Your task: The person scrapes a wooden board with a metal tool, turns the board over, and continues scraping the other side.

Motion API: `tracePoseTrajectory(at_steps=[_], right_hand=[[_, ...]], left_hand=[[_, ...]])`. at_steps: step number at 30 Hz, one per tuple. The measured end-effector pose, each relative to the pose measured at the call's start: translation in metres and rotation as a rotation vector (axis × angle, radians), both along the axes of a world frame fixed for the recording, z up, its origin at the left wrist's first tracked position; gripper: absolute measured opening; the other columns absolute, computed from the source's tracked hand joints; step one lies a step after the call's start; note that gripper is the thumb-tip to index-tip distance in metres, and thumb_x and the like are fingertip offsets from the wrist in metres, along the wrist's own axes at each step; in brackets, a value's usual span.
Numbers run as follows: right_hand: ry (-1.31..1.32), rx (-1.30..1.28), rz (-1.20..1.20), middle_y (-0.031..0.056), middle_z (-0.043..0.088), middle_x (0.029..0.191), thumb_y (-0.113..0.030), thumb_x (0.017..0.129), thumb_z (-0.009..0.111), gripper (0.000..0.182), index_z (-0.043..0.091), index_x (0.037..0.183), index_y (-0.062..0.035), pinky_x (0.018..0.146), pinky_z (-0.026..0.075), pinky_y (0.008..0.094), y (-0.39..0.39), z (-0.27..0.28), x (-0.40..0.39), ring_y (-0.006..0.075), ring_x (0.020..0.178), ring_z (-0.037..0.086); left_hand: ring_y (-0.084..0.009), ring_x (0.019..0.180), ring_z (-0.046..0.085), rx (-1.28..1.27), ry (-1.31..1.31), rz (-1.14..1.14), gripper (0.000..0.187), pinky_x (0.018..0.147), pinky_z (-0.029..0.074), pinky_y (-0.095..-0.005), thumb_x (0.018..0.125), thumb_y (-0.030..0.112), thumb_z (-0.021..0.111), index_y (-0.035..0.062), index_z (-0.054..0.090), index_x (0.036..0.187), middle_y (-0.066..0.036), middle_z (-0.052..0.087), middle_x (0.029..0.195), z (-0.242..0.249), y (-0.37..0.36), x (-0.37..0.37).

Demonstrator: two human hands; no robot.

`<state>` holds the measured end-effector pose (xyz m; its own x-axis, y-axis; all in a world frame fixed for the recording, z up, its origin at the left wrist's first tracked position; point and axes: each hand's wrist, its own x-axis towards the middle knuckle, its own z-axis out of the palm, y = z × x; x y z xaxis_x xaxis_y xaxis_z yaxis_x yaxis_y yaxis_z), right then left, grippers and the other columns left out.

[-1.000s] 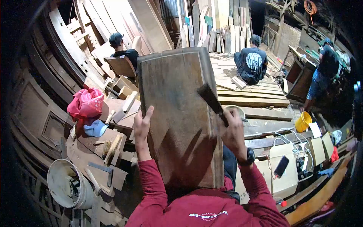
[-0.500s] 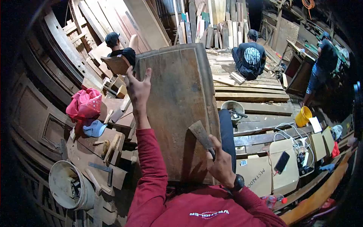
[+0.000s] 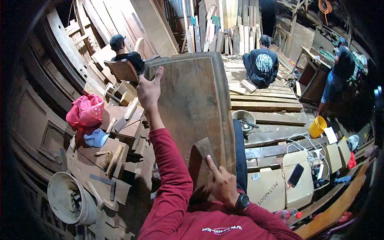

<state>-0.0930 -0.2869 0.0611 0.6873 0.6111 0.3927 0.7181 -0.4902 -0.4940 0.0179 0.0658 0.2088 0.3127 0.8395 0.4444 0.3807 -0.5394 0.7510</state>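
A dark, worn wooden panel point(image 3: 186, 96) stands tilted in front of my body. My left hand point(image 3: 150, 90) grips its upper left edge, thumb on the face and fingers round the side. Low on the panel, my right hand point(image 3: 224, 182) holds a flat-bladed scraper point(image 3: 205, 149) by its handle, with the index finger stretched along it. The scraper's blade lies close to the panel's surface; whether it touches is hard to tell. A black watch is on my right wrist.
Left are a pink bag point(image 3: 86, 112), a blue cap point(image 3: 96, 138), a metal square point(image 3: 112, 186) and a white bucket point(image 3: 72, 198). Right are a small bucket point(image 3: 244, 118), cardboard with a phone point(image 3: 296, 175), cables and a yellow bucket point(image 3: 317, 127). Several people are farther back.
The scraper and my right hand have shifted left and down. The right index finger now stretches along the tool. My left hand and the panel's top sit slightly differently as the view has moved.
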Motion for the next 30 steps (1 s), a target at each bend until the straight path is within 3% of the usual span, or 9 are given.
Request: tracePoseTrajectory(at_steps=[5,8,9,14,17,21,25,30], right_hand=[[-0.071,0.122,-0.079,0.0137,0.051,0.073,-0.006,0.082,0.065,0.074,0.046,0.154,-0.0125,0.051,0.047,0.0456,0.037,0.025,0.036,0.0333,0.055,0.056],[-0.071,0.073,-0.064,0.0136,0.052,0.073,-0.006,0.081,0.065,0.076,0.045,0.154,-0.0133,0.051,0.048,0.0443,0.027,0.023,0.023,0.0328,0.055,0.056],[-0.021,0.072,-0.017,0.0135,0.052,0.074,-0.005,0.081,0.065,0.076,0.045,0.154,-0.0136,0.050,0.049,0.0429,0.015,0.022,0.013,0.0319,0.054,0.056],[-0.080,0.019,-0.045,0.0114,0.050,0.071,-0.007,0.084,0.065,0.075,0.044,0.155,-0.0138,0.049,0.048,0.0420,0.022,0.029,0.020,0.0304,0.053,0.055],[-0.106,0.037,-0.095,0.0109,0.050,0.070,-0.006,0.085,0.064,0.074,0.044,0.155,-0.0139,0.049,0.048,0.0422,0.039,0.030,0.036,0.0296,0.052,0.055],[-0.068,-0.008,0.005,0.0123,0.050,0.071,-0.006,0.084,0.065,0.075,0.044,0.156,-0.0147,0.049,0.047,0.0424,0.009,0.012,-0.002,0.0308,0.052,0.055],[-0.127,0.135,0.024,0.0136,0.051,0.070,-0.005,0.087,0.061,0.070,0.044,0.155,-0.0129,0.049,0.046,0.0432,0.029,0.023,0.029,0.0329,0.052,0.055],[-0.081,0.036,-0.044,0.0140,0.052,0.071,-0.004,0.084,0.060,0.074,0.043,0.155,-0.0097,0.050,0.048,0.0456,0.034,0.022,0.016,0.0335,0.053,0.056]], left_hand=[[-0.0465,0.118,0.063,-0.009,-0.064,-0.085,0.100,0.101,0.050,-0.0488,0.079,0.077,0.067,-0.0066,0.058,0.132,-0.032,0.065,0.123,0.006,-0.017,0.000],[-0.0465,0.116,0.064,0.076,-0.010,0.007,0.100,0.099,0.050,-0.0488,0.080,0.077,0.066,-0.0082,0.058,0.131,-0.032,0.067,0.120,-0.002,-0.008,0.010],[-0.0466,0.114,0.065,0.058,-0.038,-0.010,0.103,0.099,0.050,-0.0488,0.079,0.081,0.064,-0.0096,0.061,0.127,-0.032,0.067,0.119,-0.002,-0.010,0.007],[-0.0472,0.098,0.068,0.066,-0.046,0.091,0.085,0.086,0.053,-0.0517,0.082,0.077,0.064,-0.0057,0.069,0.103,-0.031,0.070,0.099,0.007,-0.015,0.004],[-0.0472,0.098,0.068,0.063,-0.050,0.093,0.084,0.085,0.053,-0.0517,0.082,0.076,0.064,-0.0053,0.069,0.102,-0.031,0.070,0.098,0.006,-0.013,0.003],[-0.0471,0.098,0.069,0.053,-0.042,0.087,0.083,0.085,0.053,-0.0517,0.083,0.076,0.064,-0.0049,0.069,0.102,-0.030,0.070,0.097,0.008,-0.010,-0.001],[-0.0471,0.097,0.069,0.045,-0.045,0.067,0.082,0.084,0.053,-0.0517,0.084,0.075,0.064,-0.0044,0.070,0.101,-0.030,0.070,0.096,0.006,-0.012,0.000],[-0.0470,0.097,0.069,0.048,-0.052,0.061,0.081,0.083,0.053,-0.0517,0.085,0.075,0.063,-0.0038,0.070,0.101,-0.029,0.071,0.094,0.005,-0.014,0.001]])
